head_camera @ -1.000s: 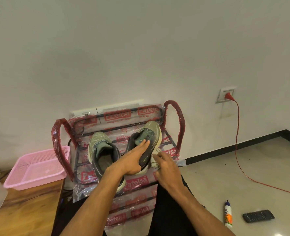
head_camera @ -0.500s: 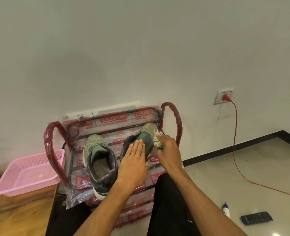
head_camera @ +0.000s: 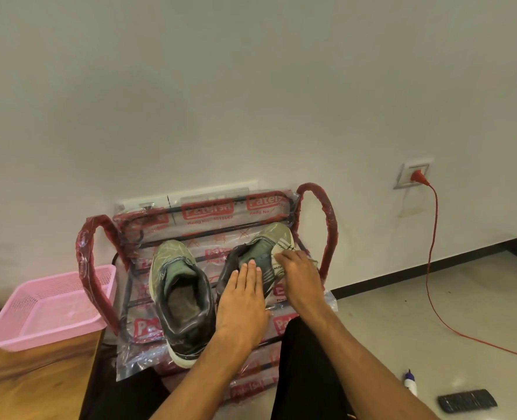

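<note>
shoe [head_camera: 273,234] sat on the rack [head_camera: 330,219], steadied by the flat, straight-fingered left hand [head_camera: 242,301]; the right hand [head_camera: 299,275] gripped a cloth [head_camera: 281,251] against its side. wiping seemed underway; the next stroke called for steady pressure toward the toe.

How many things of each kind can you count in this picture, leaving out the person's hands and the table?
Shoes: 2
Cloth: 1
Rack: 1
Pink basket: 1
Bottle: 1
Remote: 1
Red plug with cable: 1
Total: 8
</note>
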Action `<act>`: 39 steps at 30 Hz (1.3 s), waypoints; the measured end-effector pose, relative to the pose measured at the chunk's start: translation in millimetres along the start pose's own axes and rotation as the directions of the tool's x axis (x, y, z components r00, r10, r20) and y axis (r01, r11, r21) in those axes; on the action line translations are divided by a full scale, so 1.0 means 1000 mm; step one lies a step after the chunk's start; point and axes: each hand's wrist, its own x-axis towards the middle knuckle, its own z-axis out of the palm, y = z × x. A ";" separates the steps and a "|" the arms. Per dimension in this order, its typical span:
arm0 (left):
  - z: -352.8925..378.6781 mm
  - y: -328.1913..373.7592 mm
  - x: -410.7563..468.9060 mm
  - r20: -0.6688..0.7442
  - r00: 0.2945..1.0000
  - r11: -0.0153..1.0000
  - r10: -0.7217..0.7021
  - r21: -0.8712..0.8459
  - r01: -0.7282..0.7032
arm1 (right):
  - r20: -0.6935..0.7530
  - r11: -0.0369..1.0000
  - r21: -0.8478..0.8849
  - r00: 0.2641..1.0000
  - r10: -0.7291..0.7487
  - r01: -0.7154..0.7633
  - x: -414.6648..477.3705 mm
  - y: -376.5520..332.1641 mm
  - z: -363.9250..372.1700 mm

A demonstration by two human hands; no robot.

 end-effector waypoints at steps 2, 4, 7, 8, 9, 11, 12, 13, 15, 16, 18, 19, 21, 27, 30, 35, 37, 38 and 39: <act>0.001 0.001 0.001 0.016 1.000 1.000 -0.011 0.007 0.011 | 0.030 0.998 0.001 0.998 -0.056 0.056 -0.006 -0.007 0.004; 0.002 0.001 0.002 0.028 1.000 1.000 -0.014 0.012 0.014 | 0.033 0.994 0.005 0.994 -0.105 0.105 -0.012 -0.008 0.006; 0.003 0.001 0.005 0.044 0.999 1.000 -0.017 -0.007 0.018 | 0.031 0.996 -0.029 0.996 -0.084 0.085 -0.001 -0.002 0.002; 0.002 0.000 0.005 0.048 0.999 1.000 -0.021 -0.015 0.022 | 0.042 0.998 -0.031 0.997 -0.062 0.063 0.003 -0.004 0.001; 0.001 -0.001 0.006 0.052 0.998 0.999 -0.024 -0.021 0.025 | 0.046 0.999 -0.026 0.998 -0.042 0.043 0.004 -0.007 0.001; 0.001 0.000 0.006 0.061 0.998 0.999 -0.032 -0.019 0.033 | 0.053 1.000 0.011 0.999 -0.012 0.011 0.000 -0.016 0.001; 0.001 0.000 0.006 0.066 0.997 0.999 -0.033 -0.017 0.034 | 0.050 0.999 0.041 0.999 -0.014 0.012 -0.005 -0.017 0.001; 0.001 0.000 0.006 0.071 0.997 0.999 -0.032 -0.013 0.033 | 0.046 0.997 0.069 0.999 -0.029 0.026 -0.011 -0.018 0.001; -0.001 0.000 0.007 0.078 0.997 1.000 -0.028 -0.006 0.028 | 0.056 0.994 0.087 0.996 -0.074 0.069 -0.016 -0.017 -0.001; -0.002 0.000 0.008 0.080 0.997 1.000 -0.024 -0.006 0.025 | 0.062 0.993 0.072 0.993 -0.098 0.094 -0.015 -0.015 -0.003; -0.004 -0.001 0.008 0.087 0.996 1.000 -0.016 -0.014 0.017 | 0.076 0.994 0.005 0.991 -0.111 0.111 -0.006 -0.008 -0.003; -0.005 -0.001 0.008 0.092 0.996 1.000 -0.013 -0.019 0.015 | 0.082 0.995 -0.026 0.992 -0.096 0.099 -0.001 -0.005 -0.004; -0.005 -0.002 0.007 0.091 0.996 1.000 -0.011 -0.025 0.014 | 0.091 0.997 -0.044 0.994 -0.053 0.057 0.007 -0.002 -0.008; -0.003 -0.001 0.007 0.084 0.996 0.998 -0.032 -0.049 0.037 | 0.112 0.993 0.119 0.994 0.001 -0.014 0.003 -0.009 -0.007; -0.004 -0.001 0.009 0.091 0.995 0.997 -0.039 -0.069 0.045 | 0.152 0.984 0.173 0.986 -0.065 0.039 -0.004 -0.009 -0.008; -0.007 -0.003 0.009 0.096 0.995 0.995 -0.014 -0.092 0.023 | 0.101 0.999 0.012 0.994 -0.043 0.042 0.011 -0.003 -0.012; -0.005 -0.004 0.008 0.091 0.996 0.996 -0.007 -0.092 0.015 | 0.110 1.000 0.000 0.994 -0.023 0.023 0.015 -0.006 -0.012; -0.005 -0.004 0.007 0.089 0.996 0.996 -0.007 -0.093 0.015 | 0.121 1.000 0.007 0.992 -0.030 0.029 0.014 -0.009 -0.011; -0.004 -0.004 0.006 0.087 0.996 0.995 -0.011 -0.094 0.019 | 0.137 0.999 0.021 0.989 -0.050 0.047 0.011 -0.011 -0.010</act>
